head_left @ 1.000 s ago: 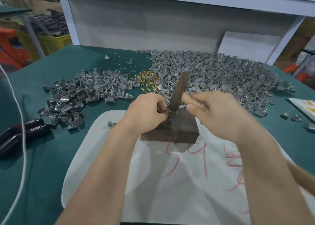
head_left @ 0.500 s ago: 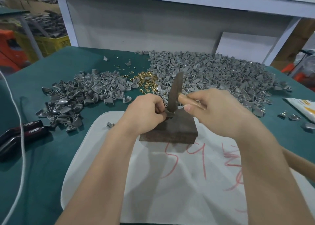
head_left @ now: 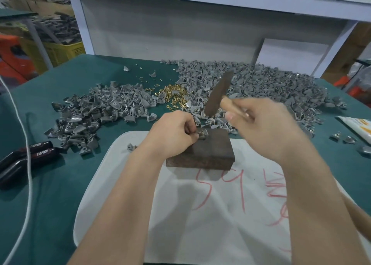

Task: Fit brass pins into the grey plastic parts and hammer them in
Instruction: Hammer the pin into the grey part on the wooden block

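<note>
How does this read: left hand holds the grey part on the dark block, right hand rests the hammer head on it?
No: the head view shows the right hand holding the hammer head raised above the grey part, not on it. Left hand and dark block as stated.

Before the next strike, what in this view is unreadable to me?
Head view: how the brass pin sits in the grey part on the block; too small, and the left hand covers one side.
Head view: hammer head and right hand; motion-blurred.
Head view: hammer handle, far end; behind the right forearm and off the right edge.
Head view: white packet; cut by the right edge.
</note>
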Motion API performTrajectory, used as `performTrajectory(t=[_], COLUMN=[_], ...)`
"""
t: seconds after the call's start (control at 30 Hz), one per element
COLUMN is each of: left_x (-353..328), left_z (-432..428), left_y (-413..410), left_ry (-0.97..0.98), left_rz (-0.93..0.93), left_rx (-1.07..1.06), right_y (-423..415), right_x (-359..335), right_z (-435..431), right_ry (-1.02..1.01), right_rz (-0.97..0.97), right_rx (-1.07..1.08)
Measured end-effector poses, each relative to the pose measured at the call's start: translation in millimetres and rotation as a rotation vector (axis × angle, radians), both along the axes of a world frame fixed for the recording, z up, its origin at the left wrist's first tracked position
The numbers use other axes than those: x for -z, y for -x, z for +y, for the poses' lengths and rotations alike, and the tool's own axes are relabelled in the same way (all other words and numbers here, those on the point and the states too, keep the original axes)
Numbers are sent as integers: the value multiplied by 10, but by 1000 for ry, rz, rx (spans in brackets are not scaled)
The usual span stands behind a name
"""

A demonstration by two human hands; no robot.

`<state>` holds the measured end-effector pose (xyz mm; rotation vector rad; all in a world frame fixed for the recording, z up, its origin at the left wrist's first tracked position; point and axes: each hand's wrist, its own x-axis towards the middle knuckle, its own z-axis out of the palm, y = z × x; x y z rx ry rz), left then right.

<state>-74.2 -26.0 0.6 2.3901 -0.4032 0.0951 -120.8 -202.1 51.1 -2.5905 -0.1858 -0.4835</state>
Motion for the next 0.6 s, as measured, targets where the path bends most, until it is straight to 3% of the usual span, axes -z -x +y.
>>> performTrajectory(t=[0.07,0.17,0.23,0.37,0.5,0.6], left_x=[0,5,5,-8,-12,-19], left_z=[-1,-1,0,2,12,-1], left_y=[-3,3,5,0,-2,8], left_ry=[-6,0,6,-30,-40,-40], left_rz=[-7,-5,0,12,23,42], left_rx=[14,-11,-21,-5,5,0], right_y=[4,16,-2,-23,-36,-30], right_x=[-18,27,47,58,24,26], right_z=[0,38,35,-62,-295,-526], right_ry=[-75,106,160,33,-295,-188], right_rz=[-61,173,232,197,132,268], right_rx=[29,-53,-92,-67,127,223])
